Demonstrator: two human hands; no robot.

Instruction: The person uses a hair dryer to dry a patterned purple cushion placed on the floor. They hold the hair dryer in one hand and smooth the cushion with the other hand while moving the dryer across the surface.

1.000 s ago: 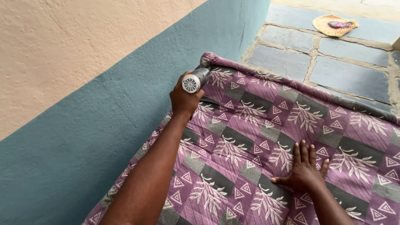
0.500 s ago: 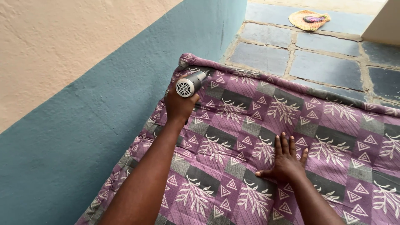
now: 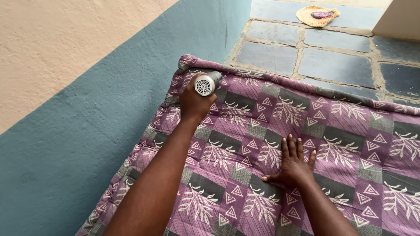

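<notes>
Head view: what is each hand doing?
— The left hand (image 3: pixel 194 102) has its fingers wrapped tight round a grey blower tool (image 3: pixel 206 84). The tool's white vented back faces the camera and its barrel points at the far left corner of the purple patterned mattress (image 3: pixel 350 144). The right hand (image 3: pixel 292 168) lies flat on the fabric nearer the middle, fingers straight and close together, thumb out to the side, holding nothing.
And how far has the work got?
— Hard to judge. The tool is at the corner beside the teal wall (image 3: pixel 87 109). The cover looks alike everywhere, so nothing marks off a worked part from the wide stretch to the right and towards the camera.
Any containers?
— Only one, well away on the stone floor (image 3: pixel 337 65): a shallow yellow woven basket (image 3: pixel 317 15) with something pinkish-purple in it, too small to make out.
</notes>
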